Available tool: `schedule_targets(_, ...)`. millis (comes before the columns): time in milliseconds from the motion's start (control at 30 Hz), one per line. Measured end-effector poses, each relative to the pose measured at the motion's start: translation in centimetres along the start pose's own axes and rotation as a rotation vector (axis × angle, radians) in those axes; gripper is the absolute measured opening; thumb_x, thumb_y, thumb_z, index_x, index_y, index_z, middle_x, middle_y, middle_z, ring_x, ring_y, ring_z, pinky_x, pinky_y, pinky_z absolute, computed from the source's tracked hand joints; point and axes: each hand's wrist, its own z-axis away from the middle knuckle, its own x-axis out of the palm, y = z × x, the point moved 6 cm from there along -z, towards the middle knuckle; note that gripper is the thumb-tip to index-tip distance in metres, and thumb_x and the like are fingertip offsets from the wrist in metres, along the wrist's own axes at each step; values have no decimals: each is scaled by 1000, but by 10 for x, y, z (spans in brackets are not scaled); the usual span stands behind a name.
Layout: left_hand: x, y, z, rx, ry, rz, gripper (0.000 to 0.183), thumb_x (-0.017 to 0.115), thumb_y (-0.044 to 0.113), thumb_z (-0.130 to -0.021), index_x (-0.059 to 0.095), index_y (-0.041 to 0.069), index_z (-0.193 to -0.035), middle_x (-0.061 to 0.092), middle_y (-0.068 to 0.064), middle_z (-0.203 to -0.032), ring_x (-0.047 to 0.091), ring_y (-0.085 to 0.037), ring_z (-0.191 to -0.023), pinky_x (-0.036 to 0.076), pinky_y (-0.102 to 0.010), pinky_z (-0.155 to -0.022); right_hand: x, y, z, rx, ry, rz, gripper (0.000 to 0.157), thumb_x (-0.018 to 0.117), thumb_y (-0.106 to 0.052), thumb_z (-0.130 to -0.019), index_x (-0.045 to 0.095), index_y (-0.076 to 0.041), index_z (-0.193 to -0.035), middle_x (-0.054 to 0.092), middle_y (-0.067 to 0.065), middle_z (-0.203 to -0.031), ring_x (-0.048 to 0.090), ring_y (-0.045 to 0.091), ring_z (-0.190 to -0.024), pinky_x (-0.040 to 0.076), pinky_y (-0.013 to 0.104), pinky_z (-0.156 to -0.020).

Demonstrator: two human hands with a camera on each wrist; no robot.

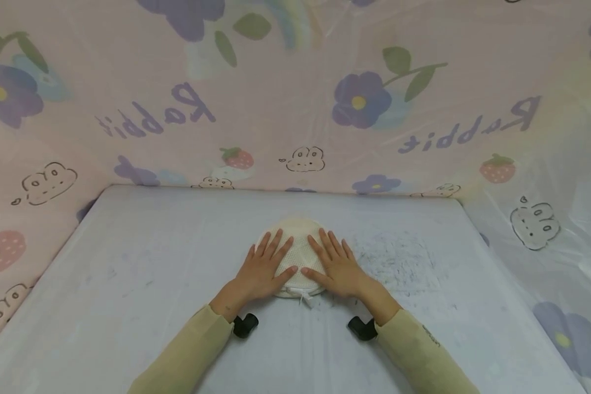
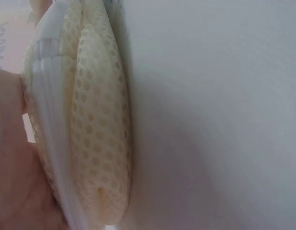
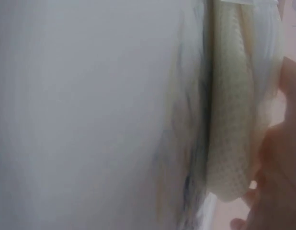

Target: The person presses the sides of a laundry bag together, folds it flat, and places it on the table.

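A rounded cream mesh laundry bag (image 1: 301, 254) lies on the white tabletop, its white zipper edge and small white tie toward the near side. My left hand (image 1: 262, 272) rests on its left half with the fingers spread and straight. On the right half lies my right hand (image 1: 343, 272), likewise spread, the two thumbs almost meeting in the middle. From the left wrist, the mesh bag (image 2: 100, 120) shows side-on with a pale zipper band (image 2: 50, 110) along its rim. In the right wrist view the bag (image 3: 229, 110) is seen edge-on beside the fingers.
Dark scribbled marks (image 1: 399, 262) spread over the white table (image 1: 177, 235) right of the bag. A pink curtain (image 1: 276, 98) printed with flowers and rabbits rises behind and along the sides. Black wrist devices (image 1: 245, 326) sit below both wrists.
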Motion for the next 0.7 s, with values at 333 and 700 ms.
schedule_targets(333,-6,-1,-3,6,24,-46,67,35,54,-95,13,22,-150,4,-6,-157,4,-31,-145,9,-57,-113,-10,2,0,-44,60,0,74,38,-56,-93,5,-20,-150,-5,10,-157,-4,32,-145,0,54,-114)
schedule_targets(700,-12,-7,-3,-29,81,-76,71,34,60,-92,12,24,-150,4,-7,-157,1,-31,-145,4,-53,-115,-20,16,4,-16,119,38,77,37,-58,-93,3,-20,-150,-3,12,-157,-2,35,-144,1,55,-114)
